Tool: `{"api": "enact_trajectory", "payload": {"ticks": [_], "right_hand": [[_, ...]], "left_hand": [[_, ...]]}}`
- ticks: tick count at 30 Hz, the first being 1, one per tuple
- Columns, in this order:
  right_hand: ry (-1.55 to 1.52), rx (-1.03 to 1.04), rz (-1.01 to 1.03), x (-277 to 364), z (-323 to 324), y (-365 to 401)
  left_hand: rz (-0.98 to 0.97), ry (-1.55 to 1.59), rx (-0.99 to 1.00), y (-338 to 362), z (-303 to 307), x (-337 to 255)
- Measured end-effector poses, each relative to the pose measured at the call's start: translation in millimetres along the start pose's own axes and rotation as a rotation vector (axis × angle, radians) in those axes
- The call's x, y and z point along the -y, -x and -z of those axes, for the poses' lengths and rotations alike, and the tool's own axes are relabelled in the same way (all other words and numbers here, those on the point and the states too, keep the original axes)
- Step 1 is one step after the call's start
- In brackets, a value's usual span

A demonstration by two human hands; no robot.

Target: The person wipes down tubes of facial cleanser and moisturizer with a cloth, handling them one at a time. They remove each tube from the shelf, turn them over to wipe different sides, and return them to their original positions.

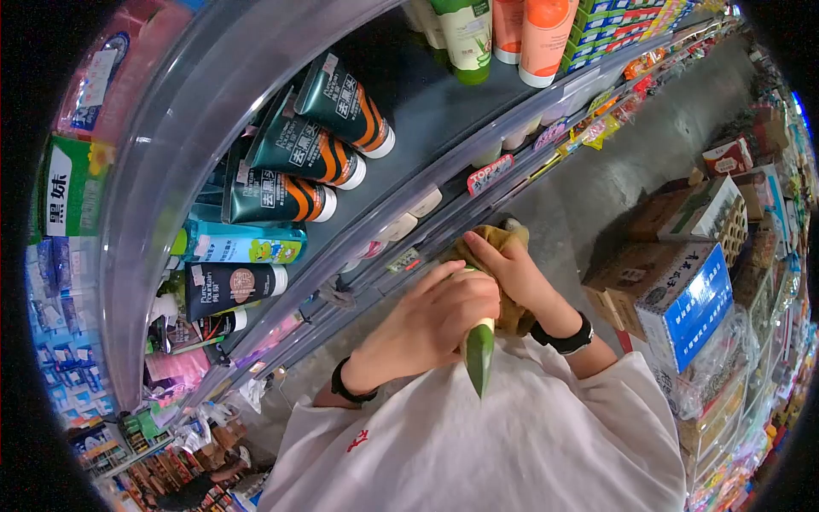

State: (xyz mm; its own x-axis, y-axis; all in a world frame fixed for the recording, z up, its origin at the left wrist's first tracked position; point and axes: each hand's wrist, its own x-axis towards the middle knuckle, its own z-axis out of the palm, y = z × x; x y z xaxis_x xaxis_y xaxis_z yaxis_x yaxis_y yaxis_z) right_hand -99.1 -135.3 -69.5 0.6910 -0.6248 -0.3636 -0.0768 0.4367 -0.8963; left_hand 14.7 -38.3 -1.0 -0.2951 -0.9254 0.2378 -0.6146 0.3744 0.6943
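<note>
My left hand point(426, 320) is wrapped round a green and pale squeeze tube point(480, 358), whose flat green end sticks out below the fist towards my shirt. Most of the tube is hidden by the fingers. Close beside it, my right hand point(512, 273) grips a brownish-yellow cloth point(490, 243), which is bunched against the tube's other end. Ahead of my hands, dark green tubes with orange stripes and white caps point(328, 107) lean on the dark shelf point(409, 128).
Green and orange tubes point(546, 38) stand farther along the shelf, whose clear front edge point(444, 154) curves past my hands. A blue bottle point(243, 243) and a dark tube point(235, 286) are at left. Cardboard boxes point(657, 290) are stacked on the right across the grey floor point(597, 179).
</note>
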Motion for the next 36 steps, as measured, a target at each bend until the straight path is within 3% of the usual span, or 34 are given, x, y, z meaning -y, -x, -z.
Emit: {"api": "enact_trajectory", "payload": {"ticks": [1, 6, 8, 9, 11, 12, 15, 16, 21, 24, 27, 32, 35, 36], "right_hand": [[0.140, -0.012, 0.130, -1.1, 0.0, 0.0], [0.265, -0.072, 0.110, -12.6, 7.2, -9.2], [-0.293, -0.123, 0.118, -20.3, 6.3, -13.1], [-0.291, -0.123, 0.115, -20.9, 7.3, -13.3], [-0.571, -0.163, -0.197, -20.4, 10.4, -13.5], [-0.564, -0.161, -0.197, -17.0, 12.3, -11.7], [-0.885, 0.246, -0.499, -3.0, 13.9, -1.9], [-1.128, 0.490, -0.543, -9.1, 19.9, -5.0], [-0.989, 0.442, -0.561, 5.4, 35.3, -17.6], [-0.580, 0.072, -0.425, 31.7, 30.3, -20.4], [-0.473, 0.181, -0.376, 24.1, 38.5, -31.9], [-0.290, 0.291, -0.330, 18.8, 36.2, -36.8], [0.133, 0.169, 0.032, 14.6, 33.8, -36.5], [-0.038, 0.171, 0.014, 23.8, 30.8, -36.6]], "left_hand": [[0.002, -0.024, 0.041, -0.5, -1.1, -0.6], [-0.007, 0.062, 0.028, -5.3, -3.3, 3.1], [0.020, 0.289, 0.019, -10.1, 0.9, 4.2], [0.021, 0.291, 0.018, -9.9, -1.4, 5.6], [-0.020, 0.341, -0.179, -10.7, -8.3, 9.1], [-0.028, 0.352, -0.218, -14.3, -8.7, 7.4], [-0.032, 0.356, -0.185, -25.0, -9.6, 7.3], [-0.052, 0.393, -0.236, -29.7, -14.4, 8.5], [0.063, 0.420, -0.277, -46.0, -21.8, 14.9], [0.118, 0.432, -0.378, -54.8, -15.1, 7.6], [0.100, 0.530, -0.536, -54.9, -19.5, 7.9], [0.170, 0.350, -0.461, -50.4, -12.1, 8.8], [0.227, 0.300, -0.379, -49.4, -9.7, 11.1], [0.266, 0.302, -0.345, -50.7, -6.3, 10.3]]}}
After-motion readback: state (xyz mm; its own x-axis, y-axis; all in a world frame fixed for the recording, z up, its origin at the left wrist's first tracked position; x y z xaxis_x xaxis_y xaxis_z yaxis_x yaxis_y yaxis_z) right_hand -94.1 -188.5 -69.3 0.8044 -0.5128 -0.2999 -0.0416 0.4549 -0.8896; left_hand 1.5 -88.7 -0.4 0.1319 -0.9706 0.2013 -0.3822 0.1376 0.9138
